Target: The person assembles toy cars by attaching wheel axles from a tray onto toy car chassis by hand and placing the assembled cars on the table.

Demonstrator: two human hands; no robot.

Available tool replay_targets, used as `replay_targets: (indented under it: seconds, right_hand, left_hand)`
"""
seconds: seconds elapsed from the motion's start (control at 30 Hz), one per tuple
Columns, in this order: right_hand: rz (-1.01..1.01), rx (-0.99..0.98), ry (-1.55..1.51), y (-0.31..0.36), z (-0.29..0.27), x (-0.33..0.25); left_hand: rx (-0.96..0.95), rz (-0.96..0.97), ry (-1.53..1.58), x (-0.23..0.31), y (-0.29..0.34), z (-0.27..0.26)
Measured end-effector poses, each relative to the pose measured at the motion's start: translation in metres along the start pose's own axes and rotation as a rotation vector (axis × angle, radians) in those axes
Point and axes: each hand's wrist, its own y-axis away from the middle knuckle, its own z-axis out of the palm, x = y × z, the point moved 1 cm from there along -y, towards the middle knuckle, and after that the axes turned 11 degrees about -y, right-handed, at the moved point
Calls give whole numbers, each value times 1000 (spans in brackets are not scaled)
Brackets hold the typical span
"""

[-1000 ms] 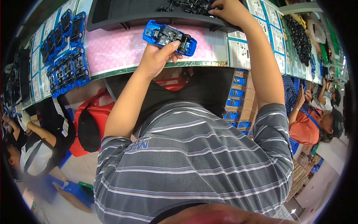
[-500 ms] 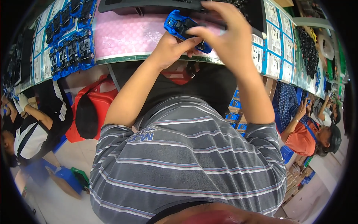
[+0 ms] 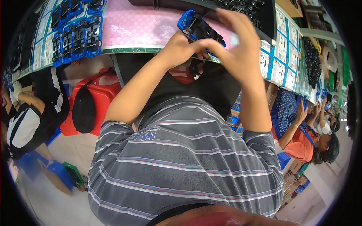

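Note:
A blue toy car with a black underside and small wheels lies bottom up in my left hand, just above the table's near edge. My left fingers are closed under and around its near side. Over the car's right end arches my right hand, its fingers apart and slightly blurred. The right thumb reaches across the car's near side, close to my left thumb; whether it presses on the car cannot be made out. Several similar blue toy cars stand in rows, chassis up, on the table to the left.
Pink bubble wrap covers the table's middle. A black tray of small black parts stands at the far side. White printed boxes lie to the right. A red chair is at my left; co-workers sit on both sides.
The car has been turned so its wheels show more plainly, and it now sits slightly farther right in view. My right thumb has moved from the car's top toward its near side.

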Motion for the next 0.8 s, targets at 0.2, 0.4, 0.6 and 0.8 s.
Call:
replay_targets:
  seconds: [0.2,0.4,0.6,0.8]
  right_hand:
    - [202,69,90,46,-21,64]
    - [415,381,315,98,-25,129]
    - [413,255,331,92,-21,126]
    - [410,227,350,87,-16,126]
  left_hand:
    - [134,-63,139,18,41,-18]
    - [408,-10,193,43,92,-57]
    - [783,22,20,102,162,-152]
    - [950,44,-229,169,184,-317]
